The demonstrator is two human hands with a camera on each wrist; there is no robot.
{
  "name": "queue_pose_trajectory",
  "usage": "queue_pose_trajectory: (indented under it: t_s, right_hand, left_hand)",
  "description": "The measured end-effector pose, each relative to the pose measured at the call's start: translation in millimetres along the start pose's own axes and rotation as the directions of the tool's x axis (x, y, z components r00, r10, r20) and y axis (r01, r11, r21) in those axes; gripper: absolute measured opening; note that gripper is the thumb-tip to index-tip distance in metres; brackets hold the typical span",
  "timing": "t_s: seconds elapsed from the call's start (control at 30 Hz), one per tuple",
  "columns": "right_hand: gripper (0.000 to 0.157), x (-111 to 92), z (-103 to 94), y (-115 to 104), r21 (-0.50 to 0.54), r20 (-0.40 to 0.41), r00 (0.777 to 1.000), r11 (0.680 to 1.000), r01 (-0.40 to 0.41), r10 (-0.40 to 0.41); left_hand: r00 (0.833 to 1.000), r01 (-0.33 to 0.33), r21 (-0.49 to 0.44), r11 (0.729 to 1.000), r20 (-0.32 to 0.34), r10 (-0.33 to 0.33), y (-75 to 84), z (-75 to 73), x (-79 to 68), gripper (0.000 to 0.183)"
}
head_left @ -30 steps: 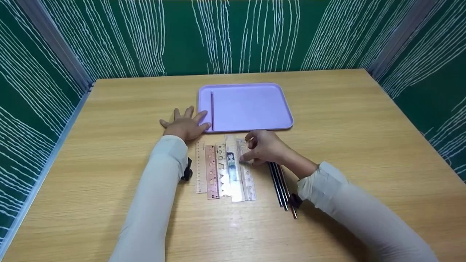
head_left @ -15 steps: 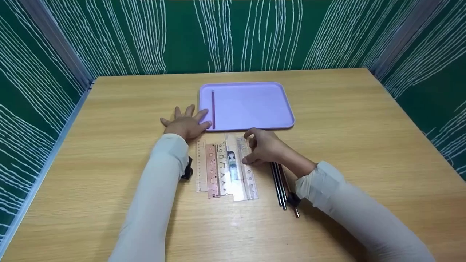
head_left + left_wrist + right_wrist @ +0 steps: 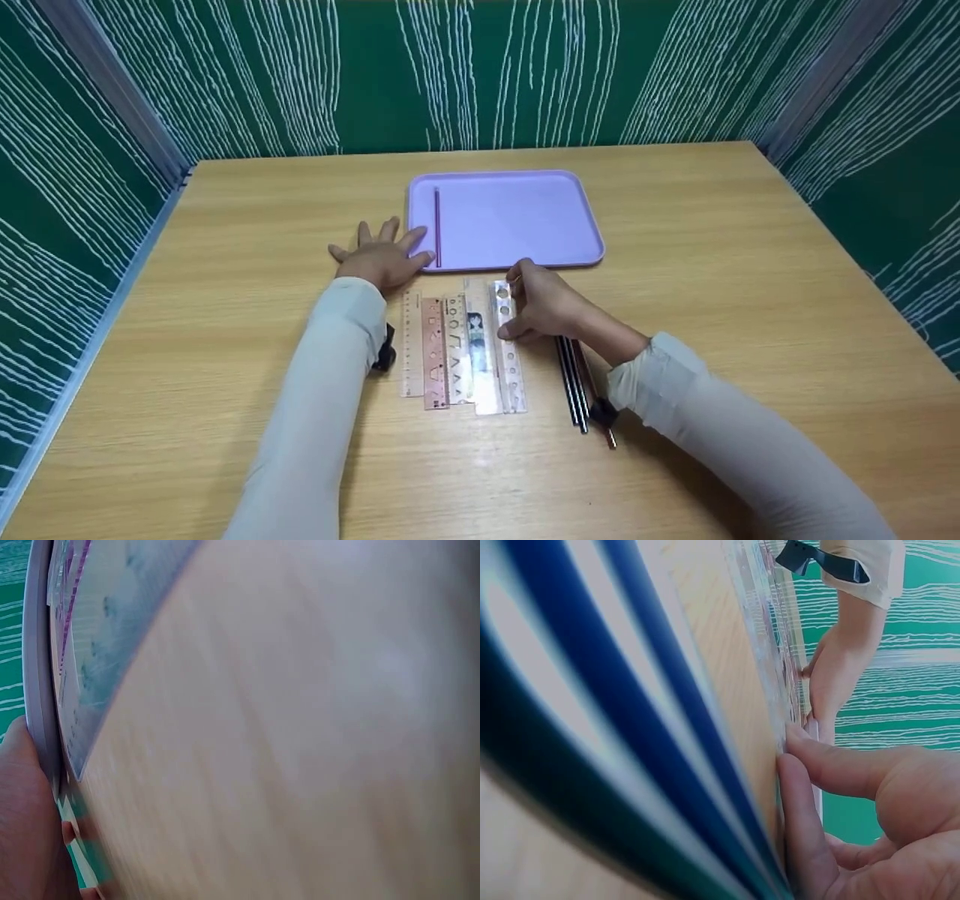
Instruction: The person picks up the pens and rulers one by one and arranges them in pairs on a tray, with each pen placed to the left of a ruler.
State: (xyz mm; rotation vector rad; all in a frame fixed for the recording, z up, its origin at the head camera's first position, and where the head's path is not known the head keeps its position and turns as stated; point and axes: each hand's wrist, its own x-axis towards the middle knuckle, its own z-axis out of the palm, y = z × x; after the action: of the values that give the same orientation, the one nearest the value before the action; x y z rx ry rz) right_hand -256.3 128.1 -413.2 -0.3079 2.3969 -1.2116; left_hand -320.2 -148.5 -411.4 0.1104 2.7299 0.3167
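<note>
In the head view my left hand (image 3: 381, 260) lies with its fingers spread. Its thumb and forefinger rest over the left front corner of a purple tray (image 3: 517, 255), and the other fingers are on the table. My right hand (image 3: 547, 304) pinches the right edge of a clear ruler with cut-out holes (image 3: 510, 360), the rightmost in a side-by-side row. In the right wrist view, thumb and fingers (image 3: 840, 765) meet at that row's edge. Left of it lie a clear ruler with a printed figure (image 3: 480, 352), a stencil ruler (image 3: 456, 345), a pink ruler (image 3: 435, 360) and a plain clear ruler (image 3: 412, 345).
Several dark pencils (image 3: 571, 386) lie together under and beside my right wrist. One reddish pencil (image 3: 438, 225) lies along the left side inside the tray. Green walls with white streaks stand behind the wooden table (image 3: 225, 375).
My right thumb and fingers have closed on the rightmost ruler's edge, and that ruler now looks brighter and slightly tilted, its holes plainer. The left hand stays in place.
</note>
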Motion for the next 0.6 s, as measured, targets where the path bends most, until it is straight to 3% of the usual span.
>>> queue_pose_trajectory:
  t_s: [0.33,0.47,0.6]
  right_hand:
    - [0.091,-4.5,-2.7,-2.9,0.122,0.001,1.0,0.992,-0.014,0.014]
    - [0.083,-7.9,-2.6,-4.1,0.164,-0.007,1.0,0.986,-0.013,0.014]
    - [0.062,-9.8,-3.5,-2.1,0.237,0.018,1.0,0.972,0.002,-0.007]
  left_hand:
    - [1.0,0.001,0.005,1.0,-0.001,-0.001,0.8,-1.0,-0.5,0.071]
    - [1.0,0.002,0.012,1.0,0.005,-0.002,0.4,-0.7,-0.3,0.071]
    - [1.0,0.003,0.013,1.0,0.008,-0.003,0.0,0.1,0.3,0.071]
